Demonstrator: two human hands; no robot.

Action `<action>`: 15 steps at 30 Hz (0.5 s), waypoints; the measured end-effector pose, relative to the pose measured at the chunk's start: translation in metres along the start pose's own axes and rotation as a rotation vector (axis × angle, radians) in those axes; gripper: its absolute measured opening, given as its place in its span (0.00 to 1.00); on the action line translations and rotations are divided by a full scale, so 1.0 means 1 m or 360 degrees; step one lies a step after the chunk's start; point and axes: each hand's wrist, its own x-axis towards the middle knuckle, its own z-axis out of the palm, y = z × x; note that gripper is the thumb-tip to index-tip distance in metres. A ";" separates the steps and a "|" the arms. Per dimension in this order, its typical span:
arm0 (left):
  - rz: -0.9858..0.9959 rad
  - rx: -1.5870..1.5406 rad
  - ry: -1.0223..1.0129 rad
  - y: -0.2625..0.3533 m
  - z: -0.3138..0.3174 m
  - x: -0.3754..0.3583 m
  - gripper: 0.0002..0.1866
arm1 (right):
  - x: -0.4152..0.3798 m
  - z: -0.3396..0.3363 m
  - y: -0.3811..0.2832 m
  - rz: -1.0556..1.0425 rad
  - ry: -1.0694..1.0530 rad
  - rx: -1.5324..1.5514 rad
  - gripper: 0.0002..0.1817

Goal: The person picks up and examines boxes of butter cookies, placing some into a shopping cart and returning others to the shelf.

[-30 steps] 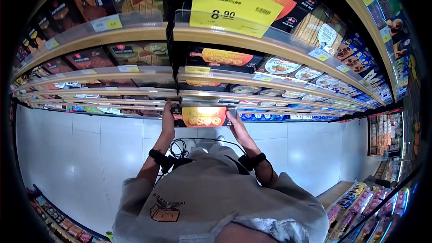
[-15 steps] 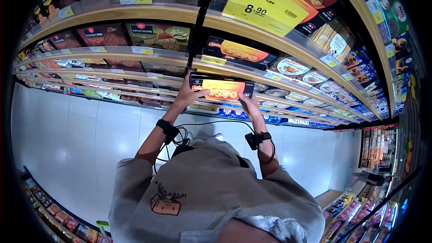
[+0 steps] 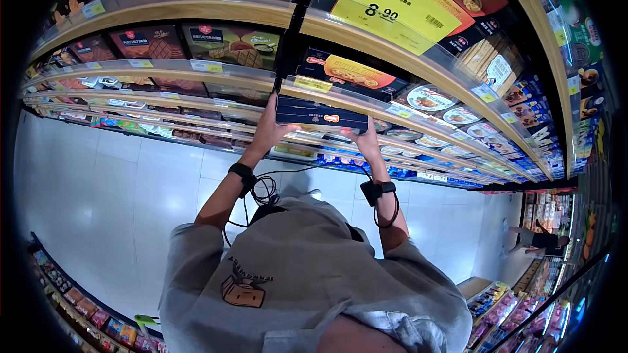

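Note:
Between my two hands is a dark blue cookie box (image 3: 322, 116), its narrow side with a small red logo turned up toward the camera. My left hand (image 3: 269, 132) grips the box's left end, thumb along the lower edge. At the right end my right hand (image 3: 364, 138) holds it the same way. The box is at the front of the shelves, just below a shelf edge with a yellow price tag (image 3: 313, 84). Right above that edge lies a similar box with an orange front (image 3: 353, 72). Black bands with cables circle both wrists.
Wooden-edged shelves (image 3: 163, 13) of boxed biscuits span the front, with a large yellow price sign (image 3: 396, 8) up high. Round tins (image 3: 428, 98) stand to the right. Another person (image 3: 540, 240) is far off at the right. More goods fill a shelf (image 3: 85, 304) at the lower left.
The box has rotated in my hands: its orange cookie-picture front faced the camera before, and now its plain dark side does. My view has shifted slightly.

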 end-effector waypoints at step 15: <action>-0.0150 0.0161 0.0063 -0.034 0.002 0.025 0.38 | 0.007 0.012 -0.004 0.0168 0.0123 0.0019 0.32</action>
